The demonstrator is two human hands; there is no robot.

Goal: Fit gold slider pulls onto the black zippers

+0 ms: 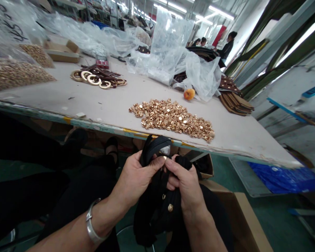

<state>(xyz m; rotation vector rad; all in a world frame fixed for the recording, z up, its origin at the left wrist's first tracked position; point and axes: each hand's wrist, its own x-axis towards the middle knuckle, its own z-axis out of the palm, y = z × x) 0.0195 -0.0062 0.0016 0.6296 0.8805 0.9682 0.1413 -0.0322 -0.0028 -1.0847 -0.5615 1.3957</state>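
Note:
Black fabric strips (157,206) hang over my lap, with a few small gold pieces (170,207) on them. My left hand (136,175) pinches the upper part of the fabric between thumb and fingers. Beside it, my right hand (186,182) is closed on the same fabric, and the two thumbs almost meet at a small shiny gold piece (165,158). Which hand grips that piece is unclear. Just beyond my hands, a pile of gold metal pieces (173,119) lies on the table (115,108) near its front edge.
Gold rings with brown straps (94,78), a bag of gold parts (13,70) and a small cardboard box (63,50) are at the left. Clear plastic bags (170,52), an orange fruit (189,94) and stacked brown pieces (235,99) lie farther back. An open carton (246,217) stands below right.

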